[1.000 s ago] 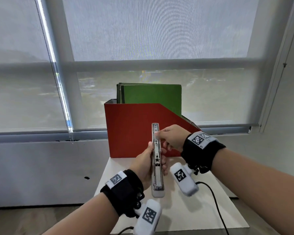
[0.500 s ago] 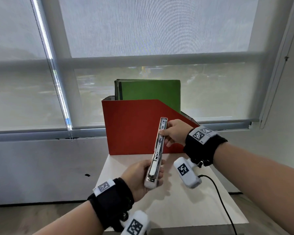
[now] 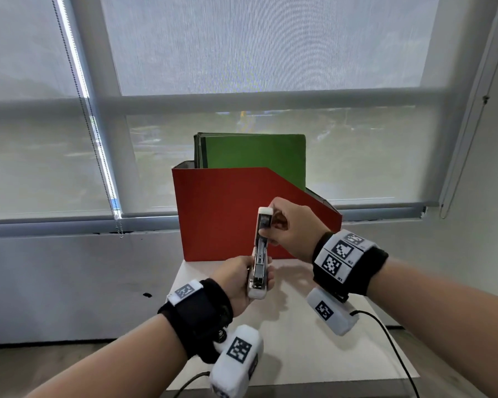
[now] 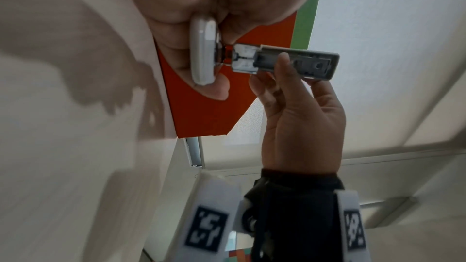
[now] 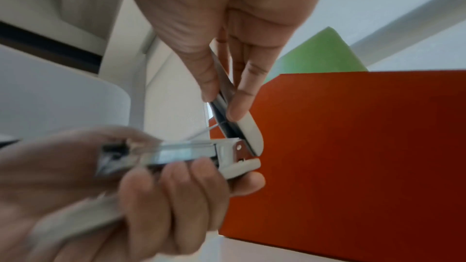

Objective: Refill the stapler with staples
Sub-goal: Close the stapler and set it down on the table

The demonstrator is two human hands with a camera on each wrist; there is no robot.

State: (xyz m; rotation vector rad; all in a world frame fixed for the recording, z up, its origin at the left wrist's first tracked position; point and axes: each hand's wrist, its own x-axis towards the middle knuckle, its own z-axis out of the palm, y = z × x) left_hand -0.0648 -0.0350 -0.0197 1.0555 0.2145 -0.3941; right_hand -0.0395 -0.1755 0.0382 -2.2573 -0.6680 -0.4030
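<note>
Above the tabletop (image 3: 314,354), the left hand (image 3: 236,280) is gripping the opened stapler (image 3: 260,254) with curled fingers while the right hand (image 3: 292,228) is pinching its raised top end.

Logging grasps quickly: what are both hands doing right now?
Left hand: grips the base of the opened stapler.
Right hand: pinches the stapler's raised top arm.

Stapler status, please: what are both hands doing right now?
Left hand grips stapler base. Right hand holds its top cover, swung open. Nothing in the way.
</note>
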